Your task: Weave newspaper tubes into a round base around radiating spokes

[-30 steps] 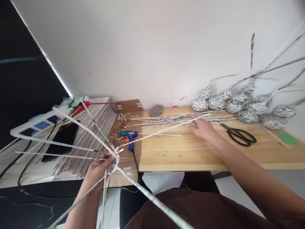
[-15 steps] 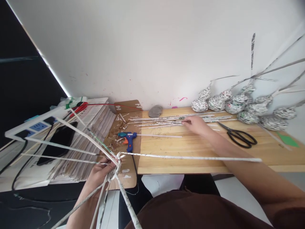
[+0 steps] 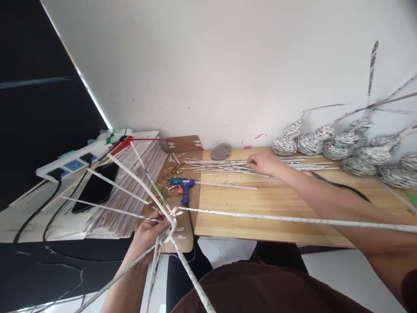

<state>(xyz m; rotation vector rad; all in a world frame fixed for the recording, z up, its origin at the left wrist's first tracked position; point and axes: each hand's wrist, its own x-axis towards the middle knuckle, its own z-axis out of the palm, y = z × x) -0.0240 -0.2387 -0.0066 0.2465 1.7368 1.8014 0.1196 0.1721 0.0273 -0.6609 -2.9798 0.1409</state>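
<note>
My left hand is closed around the knotted centre of a paper-tube weaving, from which several rolled newspaper tubes radiate outward. One long tube reaches right across the table and over my right forearm. My right hand rests at the pile of rolled paper tubes, with thumb and fingertips pinched together at the tubes. Whether one tube is held there is too small to make out. A blue glue gun with a white glue stick lies between my hands.
Woven paper gourds stand along the wall at right. Black-handled scissors lie partly under my right forearm. A grey stone sits near the wall. Stacked paper, a black phone and a power strip are at left.
The view has swung left, so things appear shifted right. My right hand stays at the tube pile, its forearm now covering much of the scissors. My left hand keeps its hold on the weaving.
</note>
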